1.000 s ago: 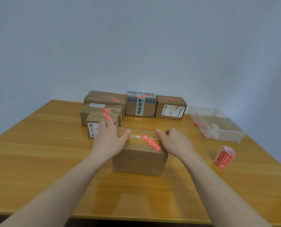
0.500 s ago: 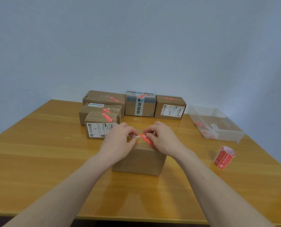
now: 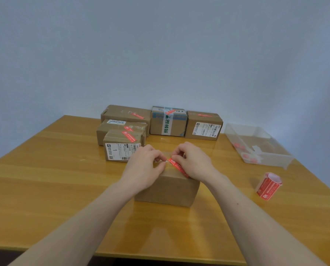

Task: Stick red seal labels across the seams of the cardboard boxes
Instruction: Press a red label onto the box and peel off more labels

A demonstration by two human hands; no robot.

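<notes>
Near box (image 3: 167,187): plain brown cardboard, matte, squared edges, sits on the glossy wooden table (image 3: 45,189) in front of five already-labelled boxes. Red seal label (image 3: 176,167) lies diagonally on the near box's top. Left hand (image 3: 143,169) pinches a small white tab at the label's far end; right hand (image 3: 194,162), fingers curled, pinches or presses the label just beside it, which of the two cannot be told. Label judged thin, limp, tacky, prone to creasing: best held by its ends. Label roll (image 3: 269,186) stands well right of the near box; clear plastic tray (image 3: 275,160) beyond the roll.
</notes>
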